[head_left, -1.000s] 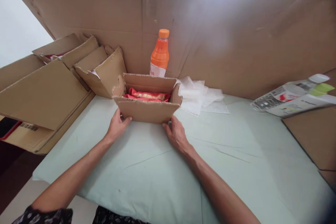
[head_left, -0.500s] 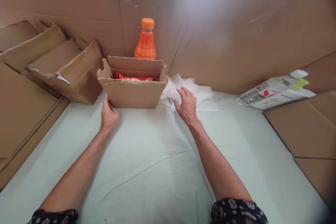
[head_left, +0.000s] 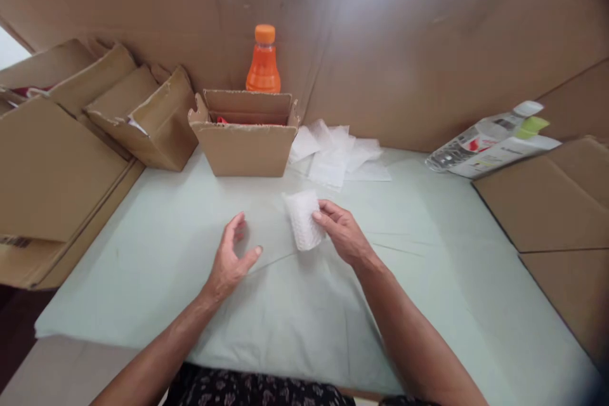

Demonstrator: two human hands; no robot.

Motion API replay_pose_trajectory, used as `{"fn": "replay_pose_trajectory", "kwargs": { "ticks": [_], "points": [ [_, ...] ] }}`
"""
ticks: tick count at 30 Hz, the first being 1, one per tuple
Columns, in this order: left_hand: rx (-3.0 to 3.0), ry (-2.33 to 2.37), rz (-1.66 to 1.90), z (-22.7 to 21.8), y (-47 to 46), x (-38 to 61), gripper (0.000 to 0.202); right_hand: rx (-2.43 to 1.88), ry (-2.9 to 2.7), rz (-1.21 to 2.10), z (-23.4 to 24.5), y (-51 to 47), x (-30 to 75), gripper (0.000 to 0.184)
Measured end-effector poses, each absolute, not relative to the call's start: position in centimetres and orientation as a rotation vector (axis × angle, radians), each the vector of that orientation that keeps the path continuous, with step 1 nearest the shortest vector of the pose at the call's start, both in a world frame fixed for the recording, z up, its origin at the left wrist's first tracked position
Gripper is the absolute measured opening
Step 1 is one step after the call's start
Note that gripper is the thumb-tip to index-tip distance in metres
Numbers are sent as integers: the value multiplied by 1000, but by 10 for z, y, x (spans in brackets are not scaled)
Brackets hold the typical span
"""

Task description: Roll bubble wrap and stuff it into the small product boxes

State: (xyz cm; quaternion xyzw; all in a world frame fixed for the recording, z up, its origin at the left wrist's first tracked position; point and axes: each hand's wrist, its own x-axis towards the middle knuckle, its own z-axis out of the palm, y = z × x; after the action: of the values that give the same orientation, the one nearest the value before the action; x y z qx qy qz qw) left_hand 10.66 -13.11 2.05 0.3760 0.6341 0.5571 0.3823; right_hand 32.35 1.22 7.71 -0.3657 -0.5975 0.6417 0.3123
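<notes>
My right hand [head_left: 343,233] pinches a small white piece of bubble wrap [head_left: 303,219] just above the pale green table cover [head_left: 428,279]. My left hand [head_left: 231,261] hovers open beside it, fingers curved, holding nothing. Behind both hands stands a small open cardboard box [head_left: 243,139] with red packets showing inside. An orange bottle [head_left: 263,61] stands upright behind the box against the cardboard wall. A loose pile of white wrap sheets [head_left: 337,152] lies right of the box.
Several open cardboard boxes [head_left: 143,117] and a flat carton [head_left: 47,171] crowd the left side. A clear water bottle and a white package [head_left: 495,139] lie at the right, above flat cardboard [head_left: 552,196]. A tall cardboard wall [head_left: 404,38] closes the back.
My right hand took a piece of white wrap from the pile and drew it toward me. My left hand let go of the small box and came back to the table's middle.
</notes>
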Motion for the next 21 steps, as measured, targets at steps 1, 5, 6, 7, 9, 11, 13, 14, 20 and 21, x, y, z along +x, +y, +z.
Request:
{"fn": "replay_pose_trajectory", "kwargs": {
  "ticks": [1,5,6,7,9,11,13,14,20,21],
  "points": [
    [865,1491,1433,25,-133,117,84,-965,-1521,1800,74,-2,319,47],
    [522,1154,1379,37,-131,135,88,-1015,-1411,2029,55,-33,309,55],
    [466,1137,1343,38,-131,136,81,-1048,-1392,2032,50,-35,311,54],
    [418,1140,1309,40,-133,136,72,-1090,-1377,2015,45,-36,315,53],
    [343,1172,1280,43,-138,134,54,-1184,-1374,1897,40,-37,326,48],
    [310,1183,1287,48,-143,132,44,-1263,-1426,1637,42,-42,340,41],
    [302,1190,1313,53,-147,132,42,-1276,-1524,1278,49,-56,349,33],
    [296,1201,1327,55,-149,132,42,-1240,-1595,1112,54,-65,351,29],
    [315,1304,1313,56,-159,129,44,-603,-2476,853,54,-92,327,27],
    [326,1334,1306,54,-162,127,43,-596,-2587,823,48,-85,324,28]
  ]
}}
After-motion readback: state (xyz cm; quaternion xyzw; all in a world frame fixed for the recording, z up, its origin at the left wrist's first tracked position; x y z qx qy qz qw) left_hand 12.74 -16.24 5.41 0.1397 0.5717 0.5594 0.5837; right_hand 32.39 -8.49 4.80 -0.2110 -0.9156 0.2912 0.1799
